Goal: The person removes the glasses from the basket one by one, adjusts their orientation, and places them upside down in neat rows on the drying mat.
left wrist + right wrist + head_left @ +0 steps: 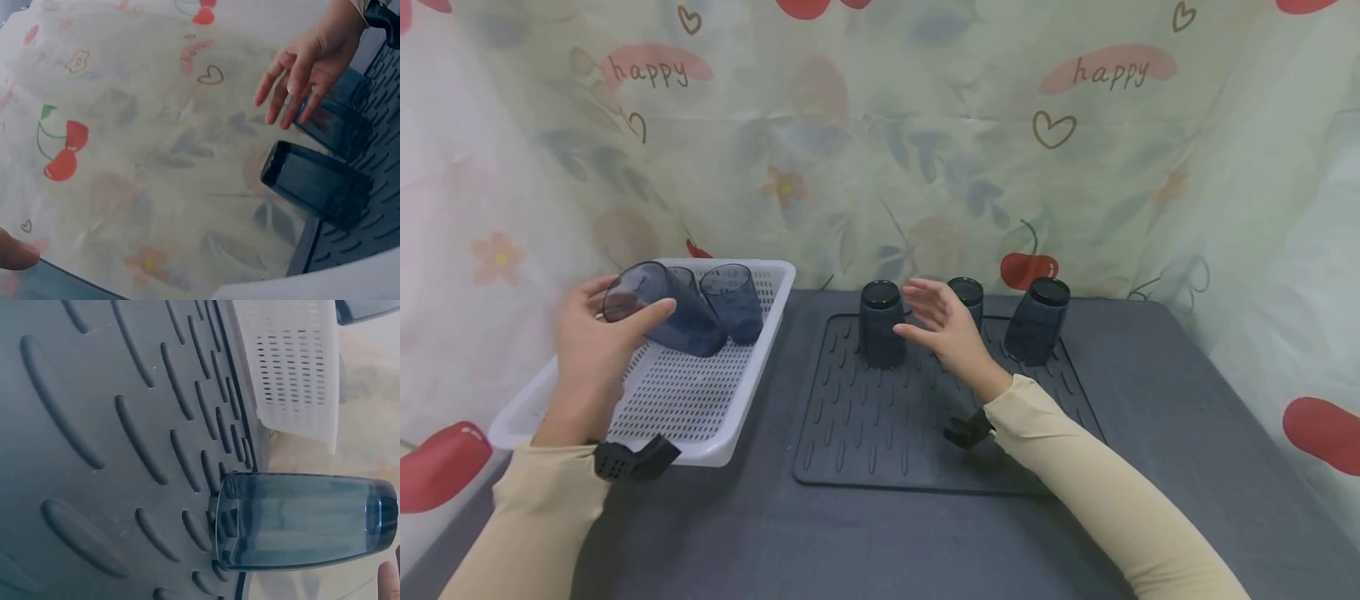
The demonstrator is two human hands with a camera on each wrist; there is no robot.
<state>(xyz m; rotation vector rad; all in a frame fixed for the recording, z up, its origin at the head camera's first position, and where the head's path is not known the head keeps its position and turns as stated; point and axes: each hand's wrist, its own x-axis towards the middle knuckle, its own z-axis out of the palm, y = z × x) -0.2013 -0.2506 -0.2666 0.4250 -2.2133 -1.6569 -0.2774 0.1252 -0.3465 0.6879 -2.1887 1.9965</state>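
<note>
At nine o'clock, left hand (597, 337) grasps tilted glass (688, 323), apparently mid-transfer; right hand (951, 329), grip released; levelling likely required next.

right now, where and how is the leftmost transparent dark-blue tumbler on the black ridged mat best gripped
Probably around mid-wall, from its right: the transparent dark-blue tumbler stands mouth down on the black ridged mat, leaving its tall sides exposed. The open right hand is near that side.
</note>
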